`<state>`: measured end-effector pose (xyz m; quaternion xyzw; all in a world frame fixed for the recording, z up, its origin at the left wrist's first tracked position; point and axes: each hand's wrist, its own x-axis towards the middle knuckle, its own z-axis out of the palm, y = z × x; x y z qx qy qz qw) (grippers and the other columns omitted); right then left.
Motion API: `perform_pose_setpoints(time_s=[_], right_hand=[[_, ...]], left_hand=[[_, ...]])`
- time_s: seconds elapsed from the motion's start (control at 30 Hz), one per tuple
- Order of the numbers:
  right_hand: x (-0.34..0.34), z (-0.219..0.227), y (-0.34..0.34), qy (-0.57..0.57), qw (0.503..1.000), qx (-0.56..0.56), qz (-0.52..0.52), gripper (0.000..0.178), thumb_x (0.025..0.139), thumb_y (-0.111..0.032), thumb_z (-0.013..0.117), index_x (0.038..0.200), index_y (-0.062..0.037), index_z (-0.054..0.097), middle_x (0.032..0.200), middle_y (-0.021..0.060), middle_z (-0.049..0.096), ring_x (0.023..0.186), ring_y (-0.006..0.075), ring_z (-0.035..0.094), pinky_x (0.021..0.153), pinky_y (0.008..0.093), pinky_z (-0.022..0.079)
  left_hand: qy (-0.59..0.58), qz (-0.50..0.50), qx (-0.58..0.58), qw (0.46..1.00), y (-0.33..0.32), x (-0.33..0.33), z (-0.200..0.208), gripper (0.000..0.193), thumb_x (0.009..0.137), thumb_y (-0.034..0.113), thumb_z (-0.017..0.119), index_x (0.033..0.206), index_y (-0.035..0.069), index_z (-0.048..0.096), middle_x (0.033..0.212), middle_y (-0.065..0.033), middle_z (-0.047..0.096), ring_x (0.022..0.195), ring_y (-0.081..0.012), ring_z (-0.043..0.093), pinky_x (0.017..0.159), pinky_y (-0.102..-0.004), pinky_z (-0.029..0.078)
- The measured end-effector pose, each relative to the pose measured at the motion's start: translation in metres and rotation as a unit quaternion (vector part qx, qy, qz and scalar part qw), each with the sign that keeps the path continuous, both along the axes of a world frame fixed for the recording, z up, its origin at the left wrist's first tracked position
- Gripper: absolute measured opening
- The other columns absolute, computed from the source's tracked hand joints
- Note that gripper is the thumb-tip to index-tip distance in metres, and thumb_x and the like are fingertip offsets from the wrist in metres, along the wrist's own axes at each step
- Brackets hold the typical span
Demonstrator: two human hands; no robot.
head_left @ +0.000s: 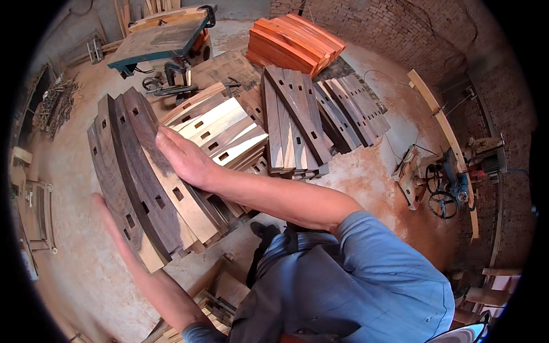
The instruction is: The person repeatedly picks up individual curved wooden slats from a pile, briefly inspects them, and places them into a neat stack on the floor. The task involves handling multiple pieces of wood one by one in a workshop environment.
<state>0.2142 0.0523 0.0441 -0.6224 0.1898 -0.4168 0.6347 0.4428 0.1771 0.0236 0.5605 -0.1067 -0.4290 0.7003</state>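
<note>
A stack of dark wooden boards [135,166] with small rectangular mortise holes lies between my two hands; some boards have pale sapwood along an edge. My right hand [186,162] is laid flat against the stack's right side, fingers straight and together. Along the stack's left side, my left hand [106,219] shows edge-on, stretched out beside the outermost board; part of it is hidden by the wood. Neither hand wraps round a board. Just right of my right hand is a pile of pale, slotted boards [220,123].
Further right lie more dark slotted boards [294,120], with orange-red boards [291,43] piled behind. A green-edged machine table [160,43] stands at the far left. Machinery with handwheels [443,188] and a long wooden beam [440,117] are at the right, near a brick wall [366,28].
</note>
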Motion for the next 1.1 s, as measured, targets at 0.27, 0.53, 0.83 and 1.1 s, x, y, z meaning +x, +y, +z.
perform_pose_setpoints(time_s=[0.27,0.53,0.83,1.1], right_hand=[[0.001,-0.002,-0.003,0.060,0.998,0.034,-0.007,0.089,0.097,-0.061,0.029,0.140,0.0169,0.026,0.151,0.0321,0.022,0.145,0.0369,0.017,0.118,0.0351,0.015],[0.007,-0.001,0.000,0.001,0.999,0.040,0.011,0.081,0.100,-0.054,0.030,0.140,0.0152,0.029,0.150,0.0322,0.024,0.144,0.0369,0.019,0.118,0.0351,0.015],[0.008,-0.009,0.001,0.004,0.999,0.045,0.001,0.077,0.101,-0.052,0.030,0.140,0.0138,0.031,0.150,0.0308,0.027,0.144,0.0363,0.021,0.117,0.0353,0.016],[-0.033,0.014,0.014,0.047,0.997,0.053,0.017,0.059,0.104,-0.038,0.034,0.142,0.0074,0.032,0.144,0.0208,0.042,0.134,0.0271,0.040,0.110,0.0340,0.031]], left_hand=[[0.069,0.012,-0.034,0.997,0.036,-0.037,-0.028,0.074,0.099,0.058,0.028,0.144,-0.001,0.036,0.141,-0.0138,0.047,0.128,-0.0256,0.046,0.109,-0.0381,0.034],[0.058,0.017,-0.055,0.997,0.048,-0.040,-0.027,0.073,0.099,0.058,0.029,0.144,0.001,0.037,0.142,-0.0135,0.047,0.129,-0.0259,0.045,0.110,-0.0395,0.032],[0.046,0.021,-0.086,0.995,0.036,-0.025,-0.030,0.072,0.099,0.059,0.029,0.144,0.003,0.038,0.143,-0.0133,0.046,0.131,-0.0262,0.043,0.111,-0.0411,0.030],[-0.011,0.048,-0.131,0.990,0.047,-0.006,-0.032,0.071,0.099,0.059,0.030,0.145,0.005,0.038,0.143,-0.0131,0.046,0.132,-0.0265,0.042,0.113,-0.0424,0.028]])
